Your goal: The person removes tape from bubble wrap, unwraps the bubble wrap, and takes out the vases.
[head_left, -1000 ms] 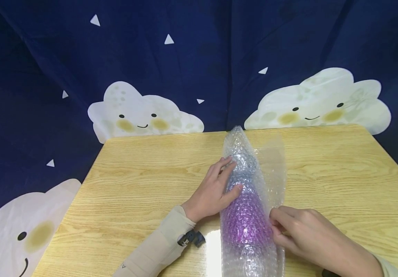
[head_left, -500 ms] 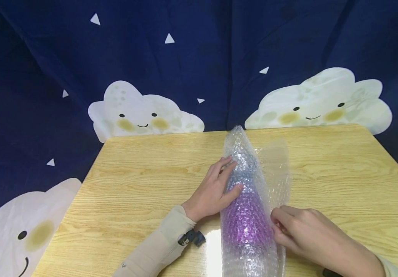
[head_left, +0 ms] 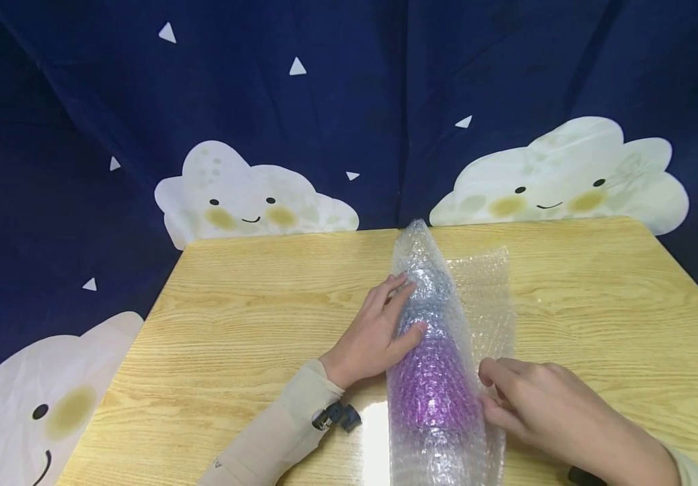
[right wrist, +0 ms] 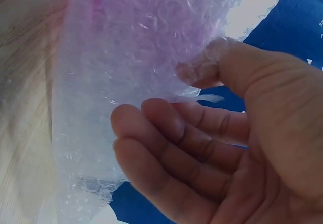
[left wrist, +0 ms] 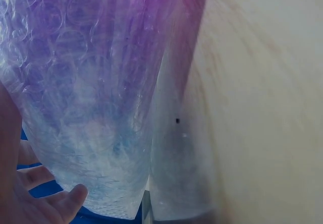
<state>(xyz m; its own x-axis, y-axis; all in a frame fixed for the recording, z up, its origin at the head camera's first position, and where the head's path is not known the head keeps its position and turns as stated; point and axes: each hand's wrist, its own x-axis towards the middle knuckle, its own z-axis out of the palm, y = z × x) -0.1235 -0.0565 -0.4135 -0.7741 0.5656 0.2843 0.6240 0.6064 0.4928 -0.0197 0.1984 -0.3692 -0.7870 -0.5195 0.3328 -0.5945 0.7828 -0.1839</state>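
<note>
A long bundle of clear bubble wrap [head_left: 437, 452] lies lengthwise on the table. Inside it shows a bottle-like object [head_left: 434, 385], purple toward me and pale blue farther away; the wrap blurs its kind. The far end of the wrap tapers to a point. My left hand [head_left: 376, 331] rests on the bundle's left side, its fingers spread over the blue part. On the right, my right hand [head_left: 537, 398] has its fingers curled at the wrap's edge. In the right wrist view, film covers the thumb [right wrist: 199, 72] and its edge runs between thumb and fingers.
A loose flap of bubble wrap [head_left: 489, 304] spreads from the bundle's right side. The light wooden table [head_left: 252, 310] reaches back to a dark blue curtain [head_left: 337, 101] with smiling clouds. Small dark clips sit by the left sleeve [head_left: 288, 432].
The loose flap has swung out to the right and lies flatter. My right hand has shifted slightly right, while my left hand keeps its place.
</note>
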